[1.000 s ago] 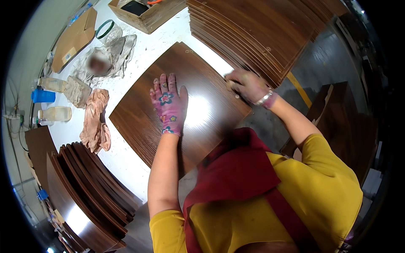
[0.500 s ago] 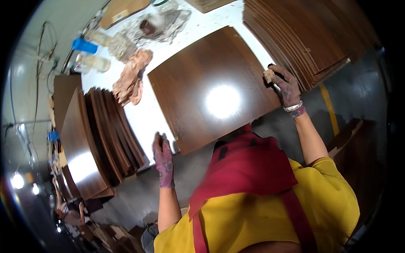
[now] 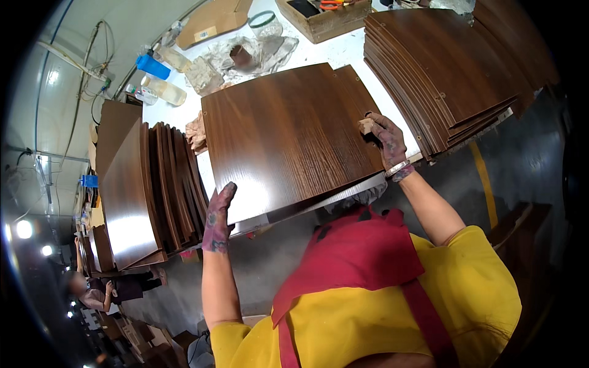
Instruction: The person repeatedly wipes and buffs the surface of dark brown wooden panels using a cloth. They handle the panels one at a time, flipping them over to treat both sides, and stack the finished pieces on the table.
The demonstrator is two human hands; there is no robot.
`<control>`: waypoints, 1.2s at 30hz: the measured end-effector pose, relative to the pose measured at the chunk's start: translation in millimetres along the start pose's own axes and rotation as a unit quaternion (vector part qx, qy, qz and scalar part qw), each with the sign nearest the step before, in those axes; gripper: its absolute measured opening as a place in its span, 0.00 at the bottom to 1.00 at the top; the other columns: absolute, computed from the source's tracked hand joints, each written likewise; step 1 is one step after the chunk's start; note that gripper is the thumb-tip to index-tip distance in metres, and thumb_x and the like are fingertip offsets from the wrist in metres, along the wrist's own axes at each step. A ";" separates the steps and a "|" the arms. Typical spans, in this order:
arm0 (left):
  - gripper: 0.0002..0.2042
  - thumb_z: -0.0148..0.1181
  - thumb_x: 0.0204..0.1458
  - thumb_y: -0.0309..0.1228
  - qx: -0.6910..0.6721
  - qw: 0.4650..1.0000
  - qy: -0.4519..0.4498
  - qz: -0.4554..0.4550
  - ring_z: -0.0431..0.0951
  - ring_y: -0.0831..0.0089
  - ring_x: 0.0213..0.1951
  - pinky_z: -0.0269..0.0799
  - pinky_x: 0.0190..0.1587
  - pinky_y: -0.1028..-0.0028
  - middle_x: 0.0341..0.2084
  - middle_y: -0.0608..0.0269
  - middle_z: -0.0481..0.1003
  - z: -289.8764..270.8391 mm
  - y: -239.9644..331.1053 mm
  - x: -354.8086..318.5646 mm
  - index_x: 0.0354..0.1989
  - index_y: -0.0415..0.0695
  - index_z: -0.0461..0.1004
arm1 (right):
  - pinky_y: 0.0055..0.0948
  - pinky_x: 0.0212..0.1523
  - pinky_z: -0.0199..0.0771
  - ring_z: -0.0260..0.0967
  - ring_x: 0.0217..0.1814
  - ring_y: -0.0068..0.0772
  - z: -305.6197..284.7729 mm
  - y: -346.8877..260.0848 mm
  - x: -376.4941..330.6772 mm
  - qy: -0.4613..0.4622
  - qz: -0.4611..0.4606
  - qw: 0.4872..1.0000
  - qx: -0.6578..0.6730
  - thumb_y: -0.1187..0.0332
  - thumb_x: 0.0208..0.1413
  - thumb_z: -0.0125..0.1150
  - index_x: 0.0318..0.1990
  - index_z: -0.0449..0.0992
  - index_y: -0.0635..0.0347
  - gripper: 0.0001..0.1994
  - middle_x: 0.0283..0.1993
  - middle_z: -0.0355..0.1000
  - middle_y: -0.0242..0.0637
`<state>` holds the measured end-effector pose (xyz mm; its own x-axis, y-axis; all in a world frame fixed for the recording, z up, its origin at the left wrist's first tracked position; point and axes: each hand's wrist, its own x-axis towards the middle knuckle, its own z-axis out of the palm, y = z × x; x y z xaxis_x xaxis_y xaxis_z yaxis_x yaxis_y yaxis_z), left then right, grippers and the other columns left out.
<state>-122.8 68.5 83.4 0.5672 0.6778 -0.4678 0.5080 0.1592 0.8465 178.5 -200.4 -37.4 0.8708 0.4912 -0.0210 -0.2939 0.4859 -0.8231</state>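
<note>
In front of me a dark brown wooden panel (image 3: 276, 129) lies over another brown panel (image 3: 354, 92), which shows past its right side. My left hand (image 3: 218, 224), in a stained purple patterned glove, is closed at the upper panel's near left corner, its fingertips against the edge; some fingers are hidden. My right hand (image 3: 388, 142), gloved alike, pinches a small beige wad (image 3: 366, 126), perhaps cloth or sponge, over the right part of the panels. Beyond the upper panel's left edge, a crumpled peach cloth (image 3: 196, 133) is partly covered.
Brown panels stand in a row (image 3: 172, 184) at the left, and a panel stack (image 3: 448, 73) lies at the right. Bottles (image 3: 164, 91), a brown cup (image 3: 240, 56) on crumpled plastic and a wooden box (image 3: 325, 21) sit at the back. Far left is another person (image 3: 98, 294).
A panel now overlaps another, shifted left, and covers part of the peach cloth. My left hand has come to its corner. My right hand moved left with the beige wad.
</note>
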 end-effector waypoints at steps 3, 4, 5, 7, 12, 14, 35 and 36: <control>0.31 0.59 0.52 0.44 -0.038 0.994 -0.032 0.095 0.70 0.66 0.54 0.63 0.58 0.67 0.52 0.55 0.71 3.2 9.1 0.7 0.59 0.35 0.63 | 0.17 0.46 0.68 0.73 0.42 0.25 4.1 -4.9 18.6 0.066 -0.002 0.997 0.043 0.68 0.54 0.61 0.49 0.73 0.67 0.17 0.39 0.75 0.37; 0.30 0.59 0.52 0.42 -0.055 0.993 -0.026 0.101 0.71 0.68 0.51 0.65 0.56 0.69 0.49 0.57 0.72 0.7 4.2 -4.0 0.59 0.35 0.64 | 0.18 0.45 0.68 0.71 0.41 0.26 -4.9 -10.1 33.6 0.048 0.042 0.995 0.079 0.68 0.54 0.60 0.44 0.75 0.63 0.12 0.37 0.75 0.35; 0.29 0.60 0.52 0.40 -0.072 0.991 -0.020 0.107 0.73 0.69 0.49 0.67 0.54 0.71 0.47 0.58 0.73 -2.0 -1.2 -9.5 0.58 0.34 0.64 | 0.21 0.45 0.69 0.71 0.41 0.28 -7.5 -9.1 45.1 0.062 0.046 0.990 0.118 0.68 0.54 0.60 0.42 0.75 0.63 0.10 0.37 0.75 0.36; 0.26 0.62 0.53 0.34 -0.108 0.982 0.011 0.153 0.74 0.72 0.45 0.71 0.49 0.75 0.46 0.59 0.74 17.1 8.5 -34.2 0.59 0.36 0.64 | 0.26 0.45 0.72 0.71 0.40 0.30 8.4 -16.1 60.1 0.180 0.040 0.962 0.202 0.69 0.54 0.59 0.39 0.75 0.62 0.08 0.38 0.75 0.36; 0.29 0.66 0.51 0.34 -0.006 0.979 0.043 0.200 0.74 0.69 0.48 0.68 0.53 0.72 0.50 0.61 0.72 -7.2 18.4 -50.2 0.60 0.39 0.64 | 0.27 0.44 0.73 0.73 0.44 0.30 27.9 -33.6 105.7 0.106 0.052 0.963 0.242 0.75 0.54 0.58 0.39 0.77 0.60 0.06 0.42 0.76 0.33; 0.26 0.67 0.50 0.30 0.065 0.978 0.057 0.190 0.75 0.68 0.48 0.68 0.54 0.70 0.49 0.61 0.75 -8.9 31.2 -36.8 0.58 0.38 0.67 | 0.26 0.42 0.72 0.73 0.43 0.29 5.5 -22.1 132.0 0.111 0.034 0.960 0.256 0.74 0.54 0.57 0.37 0.77 0.59 0.04 0.40 0.76 0.33; 0.30 0.51 0.45 0.13 0.617 0.645 0.048 0.449 0.67 0.60 0.61 0.61 0.64 0.64 0.58 0.63 0.70 7.1 7.8 212.7 0.60 0.52 0.68 | 0.24 0.47 0.72 0.68 0.47 0.27 -19.0 -10.6 112.2 -0.168 0.034 0.985 0.008 0.60 0.57 0.62 0.55 0.66 0.68 0.25 0.48 0.71 0.40; 0.27 0.53 0.45 0.14 0.566 0.666 0.041 0.484 0.70 0.59 0.58 0.63 0.62 0.64 0.55 0.61 0.72 20.0 12.6 206.7 0.56 0.50 0.71 | 0.25 0.40 0.70 0.69 0.42 0.24 -22.9 -8.9 111.8 -0.170 0.060 0.983 0.039 0.60 0.55 0.63 0.54 0.67 0.64 0.23 0.46 0.74 0.37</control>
<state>13.9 196.3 -7.7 0.9704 0.1141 0.2129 0.1201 -0.9926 -0.0155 287.5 -166.4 -45.5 0.6500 0.7549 0.0873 -0.4267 0.4576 -0.7801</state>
